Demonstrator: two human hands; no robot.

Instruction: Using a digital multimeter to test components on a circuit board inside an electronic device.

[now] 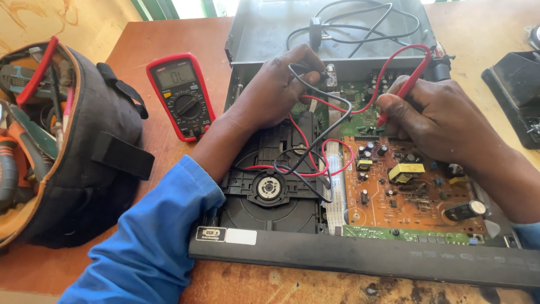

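Head view, looking down: an opened black disc player (pixel 360 256) fills the centre and right of the frame, its orange-brown circuit board (pixel 410 191) bare at right and its black disc tray mechanism (pixel 270 191) at centre. The right hand (pixel 433 118), fingers closed like a pen grip on a red meter probe (pixel 402 93), presses the tip onto the green board strip (pixel 360 112) near the rear, probably to touch a contact. The left hand (pixel 275 87) is pinched shut on a black probe (pixel 315 73) at the back edge; its tip is hidden behind the fingers. Red and black leads (pixel 315 149) loop loosely across the tray. At upper left of centre, a red-cased multimeter (pixel 181 95) lies face up within sight of both hands. A dark tool bag (pixel 84 141) of hand tools gapes at the far left, partly cut off. The player's grey metal lid (pixel 270 28), with a black cord on it, lies along the top edge.
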